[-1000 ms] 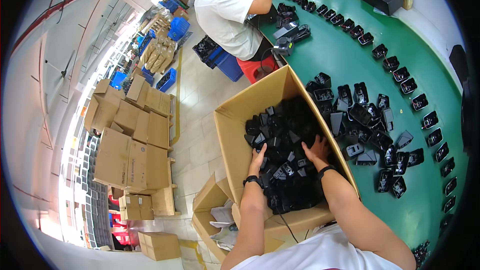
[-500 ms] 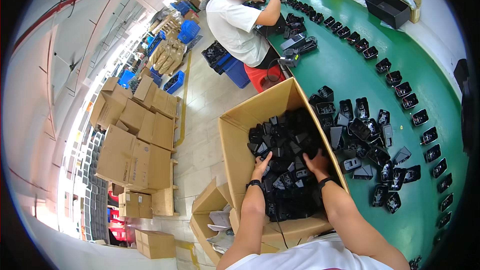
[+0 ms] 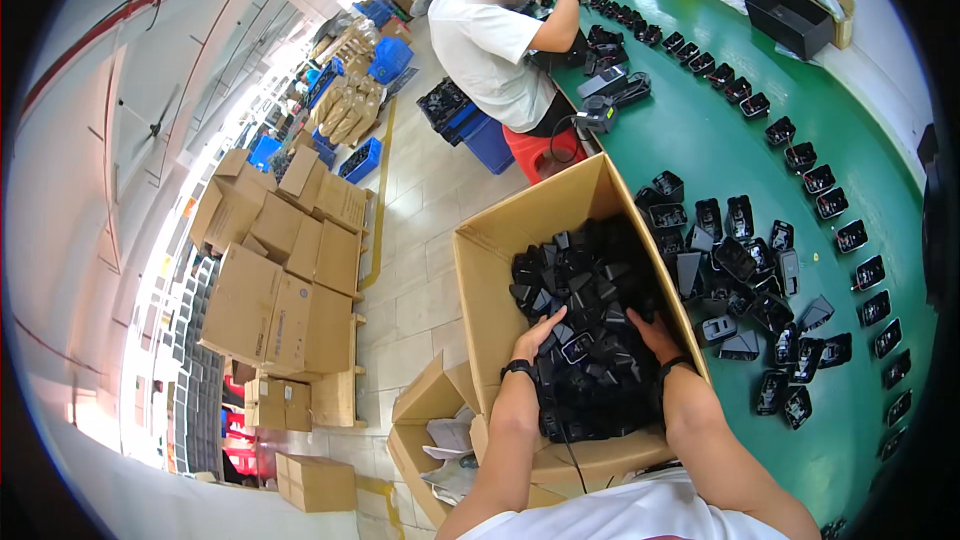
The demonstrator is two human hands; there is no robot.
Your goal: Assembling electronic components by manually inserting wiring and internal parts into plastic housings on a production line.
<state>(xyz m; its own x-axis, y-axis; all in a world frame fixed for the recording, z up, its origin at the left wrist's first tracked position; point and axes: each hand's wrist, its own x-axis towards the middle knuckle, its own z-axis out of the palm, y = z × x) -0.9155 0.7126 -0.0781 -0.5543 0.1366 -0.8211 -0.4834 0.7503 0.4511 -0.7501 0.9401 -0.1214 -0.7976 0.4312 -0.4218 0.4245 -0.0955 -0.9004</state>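
Both hands, left (image 3: 535,332) and right (image 3: 650,330), dig open-fingered into the box (image 3: 490,270), still heaped with black parts (image 3: 585,290), though many already lie on the surface (image 3: 700,140).

open brown carton (image 3: 490,270) centre, stacked cartons (image 3: 285,280) left

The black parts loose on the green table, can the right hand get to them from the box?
Probably yes. The right hand is in the cardboard box, and the loose black parts lie just past the box's right wall on the green table. Only that wall stands between; the hand could lift over it.
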